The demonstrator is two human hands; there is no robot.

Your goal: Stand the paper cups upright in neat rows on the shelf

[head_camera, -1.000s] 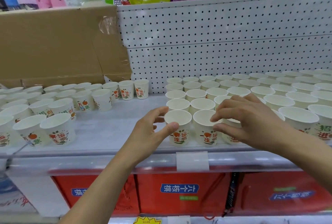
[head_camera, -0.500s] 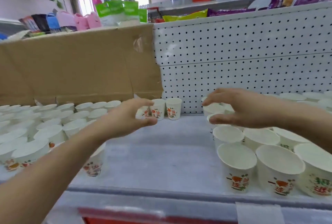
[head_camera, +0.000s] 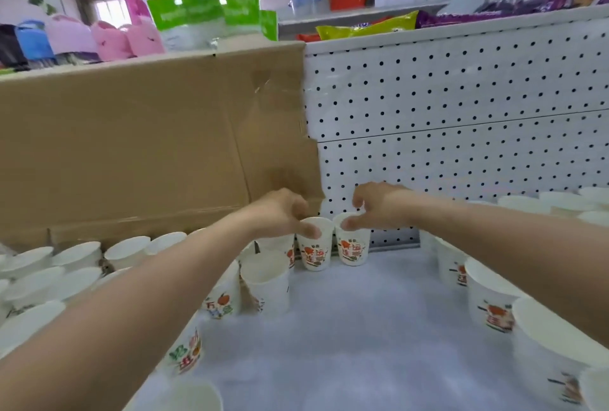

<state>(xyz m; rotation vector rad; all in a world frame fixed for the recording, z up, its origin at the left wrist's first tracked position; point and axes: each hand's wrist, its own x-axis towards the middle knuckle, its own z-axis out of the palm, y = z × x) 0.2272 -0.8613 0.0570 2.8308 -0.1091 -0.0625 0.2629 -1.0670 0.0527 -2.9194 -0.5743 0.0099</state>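
Note:
Two small white paper cups with red and green print stand upright at the back of the grey shelf, against the pegboard. My left hand curls its fingers and thumb round the rim of the left cup. My right hand pinches the rim of the right cup. Several more cups stand in rows on the left and on the right, all upright.
A brown cardboard sheet leans against the back on the left. The white pegboard forms the back wall on the right. A bare strip of shelf runs between the two cup groups. Snack bags and bottles sit on top.
Both hands reached forward from the front cups to the back of the shelf and closed on the two cups by the pegboard. The camera moved closer and lower.

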